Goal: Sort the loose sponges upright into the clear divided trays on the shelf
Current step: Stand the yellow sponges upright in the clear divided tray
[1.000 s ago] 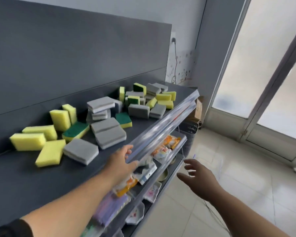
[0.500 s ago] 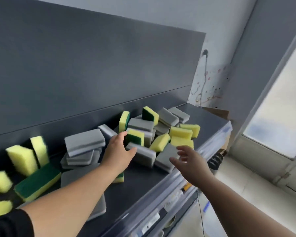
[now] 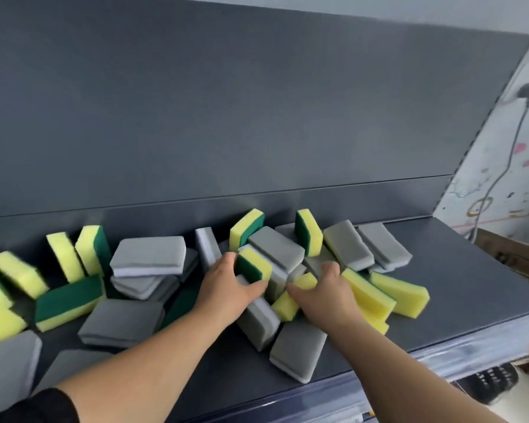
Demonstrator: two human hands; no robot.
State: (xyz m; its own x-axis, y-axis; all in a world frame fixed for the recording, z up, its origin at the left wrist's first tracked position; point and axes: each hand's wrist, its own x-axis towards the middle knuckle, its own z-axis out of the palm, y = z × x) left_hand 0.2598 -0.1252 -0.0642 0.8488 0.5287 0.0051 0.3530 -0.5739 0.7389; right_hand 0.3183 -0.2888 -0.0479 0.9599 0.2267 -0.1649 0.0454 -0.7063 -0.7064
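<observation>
Several loose sponges lie in a jumble on the dark grey shelf point(image 3: 458, 288): grey ones and yellow ones with green backs. My left hand point(image 3: 229, 288) grips a yellow and green sponge point(image 3: 254, 265) in the middle of the pile, thumb on its near side. My right hand point(image 3: 321, 293) reaches in just to its right, fingers curled round a yellow sponge point(image 3: 292, 296). Grey sponges point(image 3: 275, 248) lie under and behind both hands. No clear divided tray shows in this view.
A tall grey back panel point(image 3: 226, 102) rises behind the shelf. A clear plastic rail point(image 3: 471, 349) runs along the shelf's front edge. More sponges point(image 3: 71, 297) spread to the left. A wall with a hanging cable point(image 3: 501, 172) and a cardboard box point(image 3: 513, 254) are at right.
Both hands have moved up from the shelf's front edge into the pile. The left hand has taken a yellow and green sponge, the right a yellow one. The view has moved closer.
</observation>
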